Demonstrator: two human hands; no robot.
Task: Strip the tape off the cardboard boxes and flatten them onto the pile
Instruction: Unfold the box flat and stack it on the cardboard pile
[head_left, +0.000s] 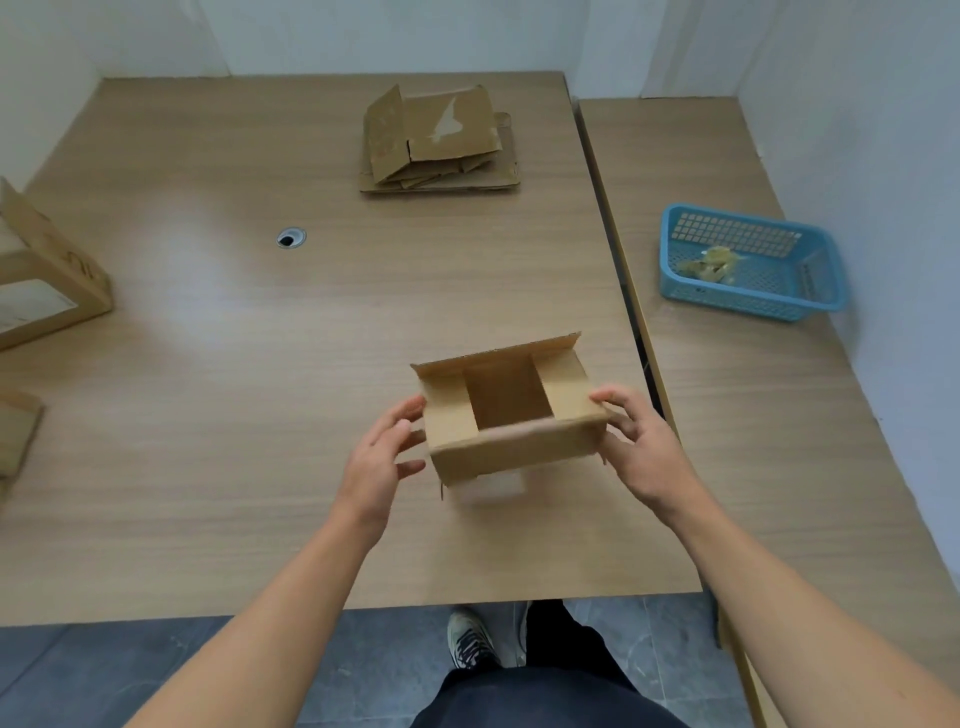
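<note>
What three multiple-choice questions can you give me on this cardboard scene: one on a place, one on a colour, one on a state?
1. Where is the pile of flattened cardboard?
A. On the far side of the table
B. Under the table
C. On the floor

2. What colour is the basket?
A. Red
B. Blue
C. Green

3. What state is the box between the left hand and right hand in?
A. Taped shut
B. Open on top
C. Flattened

Answers: 1 A, the pile lies near the table's far edge; 2 B, its mesh walls are blue; 3 B, its inside shows from above.
</note>
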